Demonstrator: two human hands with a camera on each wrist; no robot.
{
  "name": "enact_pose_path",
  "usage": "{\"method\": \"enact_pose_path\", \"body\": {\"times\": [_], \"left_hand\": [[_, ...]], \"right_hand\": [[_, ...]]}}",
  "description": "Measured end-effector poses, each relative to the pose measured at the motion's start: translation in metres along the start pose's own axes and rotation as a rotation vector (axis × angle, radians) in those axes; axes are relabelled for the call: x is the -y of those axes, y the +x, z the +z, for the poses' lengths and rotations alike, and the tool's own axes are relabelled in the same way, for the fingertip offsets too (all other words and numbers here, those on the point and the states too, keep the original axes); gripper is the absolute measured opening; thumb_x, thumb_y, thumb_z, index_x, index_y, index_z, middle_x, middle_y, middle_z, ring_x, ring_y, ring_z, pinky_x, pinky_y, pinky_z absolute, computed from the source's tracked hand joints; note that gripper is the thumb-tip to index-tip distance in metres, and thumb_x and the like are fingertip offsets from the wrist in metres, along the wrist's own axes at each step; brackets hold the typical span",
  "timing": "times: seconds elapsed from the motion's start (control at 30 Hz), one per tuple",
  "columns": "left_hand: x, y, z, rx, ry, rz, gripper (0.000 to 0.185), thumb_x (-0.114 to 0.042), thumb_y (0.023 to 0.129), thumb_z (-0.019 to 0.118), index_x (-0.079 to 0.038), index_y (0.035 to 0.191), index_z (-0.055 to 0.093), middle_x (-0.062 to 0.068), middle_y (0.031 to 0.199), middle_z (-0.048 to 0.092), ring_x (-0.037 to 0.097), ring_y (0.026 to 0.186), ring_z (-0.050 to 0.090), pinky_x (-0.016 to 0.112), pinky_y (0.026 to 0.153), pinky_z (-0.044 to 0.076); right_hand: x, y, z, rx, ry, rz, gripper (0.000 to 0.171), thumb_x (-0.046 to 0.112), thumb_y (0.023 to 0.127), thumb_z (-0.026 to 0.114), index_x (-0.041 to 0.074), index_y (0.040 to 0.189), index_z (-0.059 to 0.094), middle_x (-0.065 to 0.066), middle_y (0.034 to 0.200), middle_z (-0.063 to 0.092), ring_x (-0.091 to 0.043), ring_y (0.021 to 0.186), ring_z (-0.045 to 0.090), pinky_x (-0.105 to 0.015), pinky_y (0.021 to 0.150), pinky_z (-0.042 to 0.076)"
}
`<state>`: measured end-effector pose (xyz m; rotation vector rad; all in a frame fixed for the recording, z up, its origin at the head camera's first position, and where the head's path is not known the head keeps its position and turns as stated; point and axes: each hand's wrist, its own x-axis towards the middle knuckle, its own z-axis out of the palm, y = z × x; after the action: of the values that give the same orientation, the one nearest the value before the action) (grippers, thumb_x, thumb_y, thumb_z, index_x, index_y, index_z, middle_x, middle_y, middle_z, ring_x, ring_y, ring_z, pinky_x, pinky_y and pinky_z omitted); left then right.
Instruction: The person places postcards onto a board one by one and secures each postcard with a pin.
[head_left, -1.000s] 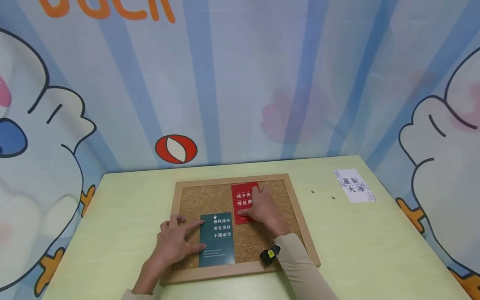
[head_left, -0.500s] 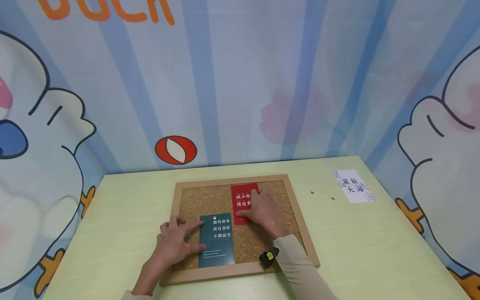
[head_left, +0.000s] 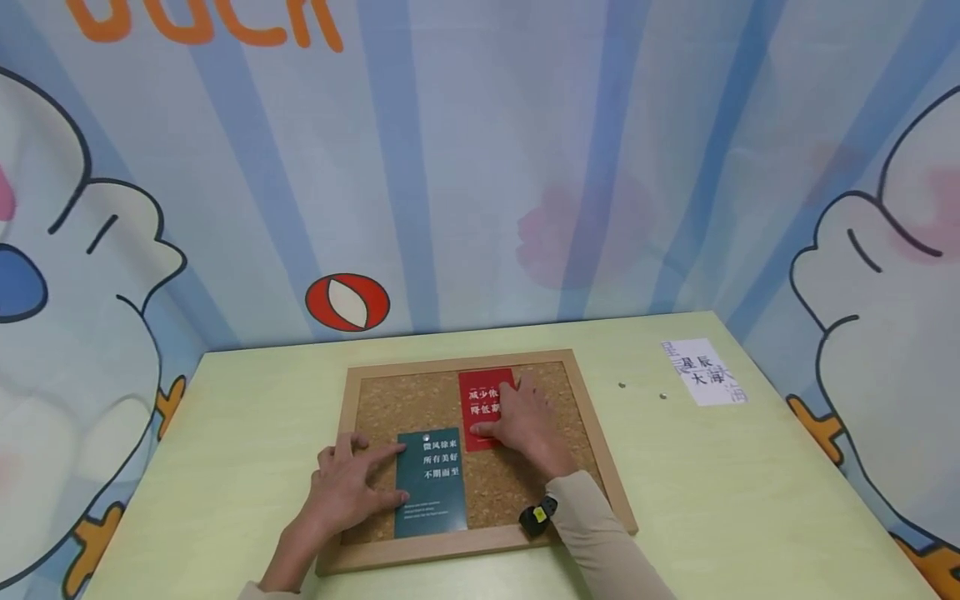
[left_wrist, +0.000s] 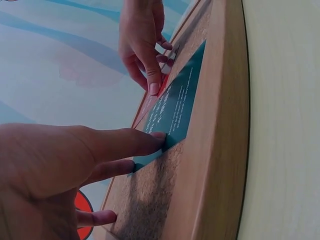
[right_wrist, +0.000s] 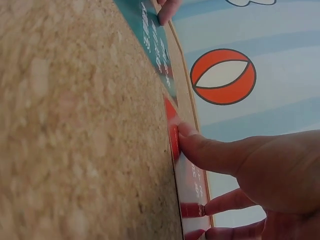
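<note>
A corkboard [head_left: 495, 492] in a wooden frame lies on the table. On its lower left part lies a green card [head_left: 435, 508] with white writing and a silvery pushpin [head_left: 427, 437] near its top edge. My left hand [head_left: 348, 492] touches that card's left side with thumb and index fingertip, fingers extended. Higher and further right is a red card [head_left: 483, 387], its right part covered by my right hand [head_left: 528, 425]. In the right wrist view, the thumb [right_wrist: 210, 152] and spread fingertips of that hand rest on the red card [right_wrist: 192, 175].
A white paper card [head_left: 703, 372] with dark characters lies at the table's back right. Two small metal pieces [head_left: 622, 385] sit between it and the corkboard. Behind the table [head_left: 255, 450] stands a blue striped wall [head_left: 480, 167] with cartoon pictures.
The whole head view has shifted slightly left. Both hands and both cards keep their places on the corkboard.
</note>
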<state>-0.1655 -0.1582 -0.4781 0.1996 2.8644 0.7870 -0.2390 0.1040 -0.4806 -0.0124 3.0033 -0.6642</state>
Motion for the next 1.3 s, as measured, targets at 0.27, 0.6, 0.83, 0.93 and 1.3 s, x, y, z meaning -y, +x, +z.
{"method": "enact_pose_path", "body": {"times": [0.27,0.6,0.83,0.93,1.3], "left_hand": [[-0.005,0.011,-0.009,0.06,0.023,-0.021,0.065,-0.043,0.081,0.089,-0.022,0.138,0.069,0.022,0.13,0.04,0.048,0.111,0.039,0.058,0.079,0.044],[-0.024,0.033,-0.021,0.006,0.109,-0.024,0.061,-0.045,0.08,0.088,-0.018,0.132,0.072,0.025,0.131,0.05,0.053,0.12,0.04,0.074,0.088,0.042],[-0.041,0.049,-0.024,-0.03,0.133,0.076,0.081,-0.049,0.074,0.09,-0.018,0.144,0.062,0.024,0.139,0.052,0.048,0.129,0.041,0.071,0.097,0.04],[-0.044,0.059,-0.021,-0.052,0.125,0.125,0.085,-0.052,0.073,0.09,-0.017,0.146,0.06,0.022,0.139,0.053,0.046,0.132,0.042,0.069,0.101,0.041],[-0.046,0.105,0.001,-0.195,0.196,0.247,0.098,-0.072,0.075,0.077,-0.015,0.151,0.054,0.021,0.146,0.051,0.043,0.136,0.043,0.067,0.112,0.032]], "right_hand": [[0.0,0.0,0.0,-0.01,-0.03,-0.008,0.078,0.045,0.076,0.091,0.004,0.134,0.059,-0.016,0.118,0.05,-0.031,0.108,0.049,-0.048,0.092,0.048],[0.001,0.0,0.002,-0.019,-0.022,-0.036,0.077,0.045,0.077,0.091,0.006,0.135,0.059,-0.014,0.118,0.049,-0.031,0.109,0.047,-0.047,0.092,0.047],[0.002,-0.002,0.001,-0.016,-0.046,-0.035,0.08,0.046,0.076,0.091,0.006,0.136,0.058,-0.014,0.12,0.051,-0.031,0.11,0.049,-0.048,0.095,0.048],[0.0,-0.002,0.001,-0.016,-0.052,-0.039,0.081,0.047,0.077,0.09,0.006,0.138,0.058,-0.016,0.123,0.05,-0.032,0.111,0.049,-0.05,0.096,0.047],[-0.006,-0.002,0.003,-0.024,-0.058,-0.036,0.081,0.049,0.077,0.089,0.006,0.139,0.058,-0.016,0.124,0.05,-0.033,0.112,0.048,-0.051,0.096,0.047]]}}
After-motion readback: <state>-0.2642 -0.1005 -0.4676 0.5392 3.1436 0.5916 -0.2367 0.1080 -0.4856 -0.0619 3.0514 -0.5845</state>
